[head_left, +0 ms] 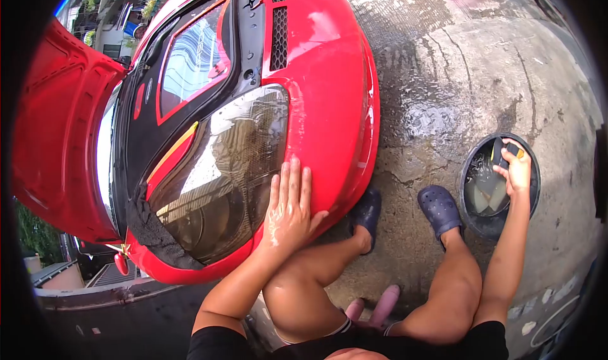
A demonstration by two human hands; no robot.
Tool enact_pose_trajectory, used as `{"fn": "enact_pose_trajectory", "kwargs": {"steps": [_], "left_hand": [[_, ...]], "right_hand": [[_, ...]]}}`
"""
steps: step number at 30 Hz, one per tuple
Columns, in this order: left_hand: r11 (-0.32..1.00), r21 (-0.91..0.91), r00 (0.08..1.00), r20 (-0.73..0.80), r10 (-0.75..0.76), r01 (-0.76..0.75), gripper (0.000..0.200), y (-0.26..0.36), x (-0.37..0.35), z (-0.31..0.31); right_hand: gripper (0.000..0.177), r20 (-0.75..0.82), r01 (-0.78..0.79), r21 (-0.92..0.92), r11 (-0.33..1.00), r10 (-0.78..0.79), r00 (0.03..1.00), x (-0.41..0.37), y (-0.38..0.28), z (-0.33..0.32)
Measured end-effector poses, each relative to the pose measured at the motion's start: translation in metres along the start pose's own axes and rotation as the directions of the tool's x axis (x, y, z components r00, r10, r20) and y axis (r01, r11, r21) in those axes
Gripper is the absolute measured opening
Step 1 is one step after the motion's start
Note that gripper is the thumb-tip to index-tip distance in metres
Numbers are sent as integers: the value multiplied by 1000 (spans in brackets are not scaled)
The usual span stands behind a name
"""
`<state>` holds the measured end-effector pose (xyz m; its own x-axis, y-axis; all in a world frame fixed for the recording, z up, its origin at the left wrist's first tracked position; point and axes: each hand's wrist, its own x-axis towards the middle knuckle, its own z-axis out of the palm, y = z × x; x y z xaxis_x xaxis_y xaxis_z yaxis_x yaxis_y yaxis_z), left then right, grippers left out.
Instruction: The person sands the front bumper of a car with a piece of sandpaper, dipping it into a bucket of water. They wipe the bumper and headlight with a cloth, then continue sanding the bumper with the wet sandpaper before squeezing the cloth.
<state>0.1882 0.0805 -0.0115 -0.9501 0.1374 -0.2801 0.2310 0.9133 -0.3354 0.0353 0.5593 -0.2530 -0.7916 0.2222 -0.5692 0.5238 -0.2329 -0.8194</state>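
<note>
My left hand (290, 202) lies flat with its fingers stretched out, on the red bumper (326, 126) beside the lower edge of a large headlight (234, 164). Its wrist looks wet. The headlight's clear cover is wet and shiny. A dark, crumpled cloth (158, 233) rests along the headlight's outer corner. On the other side, my right hand (518, 164) is closed around a black-and-yellow tool (500, 151) inside a black bucket (534, 192) of water. The tool's lower part is hard to make out. Pale flat pieces (487, 200) show in the water.
The red hood (66, 138) stands raised at left. My feet, in dark blue clogs (439, 209), are between car and bucket. Wet patches cover the concrete floor (437, 88). Two pink rounded shapes (384, 306) show between my legs. A low dark wall (126, 322) runs at lower left.
</note>
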Motion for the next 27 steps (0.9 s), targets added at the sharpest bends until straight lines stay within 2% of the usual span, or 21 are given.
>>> {"fn": "enact_pose_trajectory", "kwargs": {"steps": [1,2,3,4,6,9,10,12,14,16,18,19,22,24,25,26,27], "left_hand": [[1000,18,999,33,7,-8,110,-1,-12,0],[999,37,998,68,14,-17,111,-2,-18,0],[997,70,998,50,40,-43,115,-5,-17,3],[998,34,998,50,41,-43,116,-6,-10,-1],[998,-36,997,55,46,-44,119,-5,15,-14],[999,-13,995,-81,51,-52,120,-19,74,-7],[999,-12,990,-134,43,-45,119,-23,94,-5],[999,31,982,-188,28,-22,118,-33,138,-6],[999,49,977,-212,16,-6,116,-35,146,-1],[999,48,972,-235,10,1,114,-33,143,2],[999,28,978,-207,34,-29,114,-31,122,1],[999,15,983,-178,44,-42,114,-28,110,-1],[991,71,992,-45,117,-114,113,-26,68,-6],[977,100,981,61,182,-188,112,-32,46,-7],[971,45,972,50,231,-234,111,-40,44,-11],[960,-10,959,36,281,-281,110,-51,43,-19],[955,5,952,76,296,-298,104,-65,47,-29]], "right_hand": [[30,35,-140,5,990,139,990,19,30,-20],[30,23,-263,-73,962,265,964,38,58,-33],[29,-15,-300,-96,949,300,954,66,101,-52],[27,-142,-364,-73,929,352,925,105,155,-81],[24,-409,-430,-99,898,357,840,114,178,-80],[22,-94,-416,145,898,431,897,140,218,-101],[23,-101,-324,196,926,347,932,120,190,-82],[30,-98,-234,188,954,256,962,45,93,-21],[31,-124,-56,13,998,57,991,-7,37,33],[29,93,210,14,978,-211,973,-71,-34,109],[30,443,432,-19,902,-379,812,-120,-85,179],[29,627,560,-113,821,-379,681,-138,-104,206],[28,820,628,-79,774,-308,482,-166,-142,263],[27,707,799,-8,601,-562,429,-154,-147,287],[29,590,850,71,522,-709,386,-142,-142,302],[29,565,881,39,472,-738,371,-132,-137,314],[31,515,931,29,363,-804,297,-124,-122,325]]}}
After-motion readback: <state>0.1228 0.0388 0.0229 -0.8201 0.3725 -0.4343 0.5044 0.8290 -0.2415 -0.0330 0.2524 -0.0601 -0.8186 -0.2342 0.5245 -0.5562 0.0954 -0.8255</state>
